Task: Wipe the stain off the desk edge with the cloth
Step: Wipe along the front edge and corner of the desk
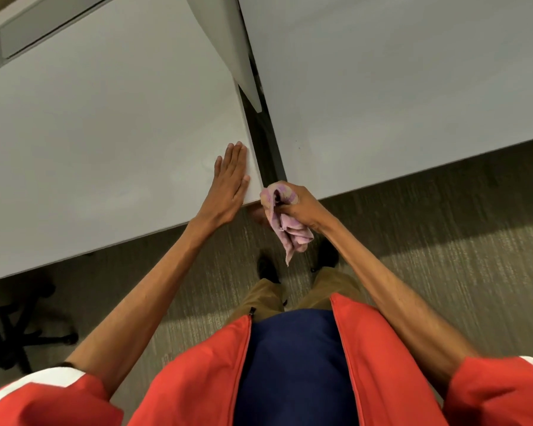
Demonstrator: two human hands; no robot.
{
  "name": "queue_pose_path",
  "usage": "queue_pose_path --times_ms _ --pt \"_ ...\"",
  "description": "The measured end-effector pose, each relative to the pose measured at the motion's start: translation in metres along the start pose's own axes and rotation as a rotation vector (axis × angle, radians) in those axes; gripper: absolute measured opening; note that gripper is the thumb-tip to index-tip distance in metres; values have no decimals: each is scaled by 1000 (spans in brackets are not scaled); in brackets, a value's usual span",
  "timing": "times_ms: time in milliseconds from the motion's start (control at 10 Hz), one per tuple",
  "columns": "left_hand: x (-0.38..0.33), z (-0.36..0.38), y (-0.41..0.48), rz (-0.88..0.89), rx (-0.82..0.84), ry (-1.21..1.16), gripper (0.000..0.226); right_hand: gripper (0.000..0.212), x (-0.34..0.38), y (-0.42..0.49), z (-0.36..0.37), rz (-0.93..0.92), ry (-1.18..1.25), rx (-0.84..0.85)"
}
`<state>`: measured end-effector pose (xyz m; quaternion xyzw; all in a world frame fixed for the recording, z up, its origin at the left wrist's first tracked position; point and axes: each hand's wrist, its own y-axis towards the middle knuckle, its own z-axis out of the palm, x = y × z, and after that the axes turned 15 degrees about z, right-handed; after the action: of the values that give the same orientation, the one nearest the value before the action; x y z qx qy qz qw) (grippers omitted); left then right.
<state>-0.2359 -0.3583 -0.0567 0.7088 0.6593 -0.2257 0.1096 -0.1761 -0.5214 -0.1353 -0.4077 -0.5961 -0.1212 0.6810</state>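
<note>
A pale grey desk (105, 133) fills the left half of the view. Its near right corner sits by a dark gap. My left hand (230, 176) lies flat on that corner, fingers together and holding nothing. My right hand (293, 199) is shut on a pink cloth (285, 232), which is bunched in my fist. The fist presses the cloth against the desk's corner edge, and its loose end hangs down toward the floor. No stain shows; the edge face under the cloth is hidden.
A second grey desk (413, 87) stands to the right across the narrow gap (265, 139). A white divider panel (237, 50) rises between them. Carpet (443, 241) lies below. A black chair base (22, 327) sits under the left desk. A cable flap (43, 29) is set in its top.
</note>
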Motion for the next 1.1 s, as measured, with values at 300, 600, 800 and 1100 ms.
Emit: queue_pose_path --times_ms 300,600,800,1100 --pt "16 -8 -12 30 24 -151 56 35 -1 -91 66 248 -13 100" --pt "50 -32 -37 257 60 -38 52 15 14 -87 72 307 384 -215" --pt "73 -42 -59 320 84 28 52 38 7 -89 106 310 579 -497" --pt "96 -55 -57 452 154 123 52 39 7 -79 127 197 822 -789"
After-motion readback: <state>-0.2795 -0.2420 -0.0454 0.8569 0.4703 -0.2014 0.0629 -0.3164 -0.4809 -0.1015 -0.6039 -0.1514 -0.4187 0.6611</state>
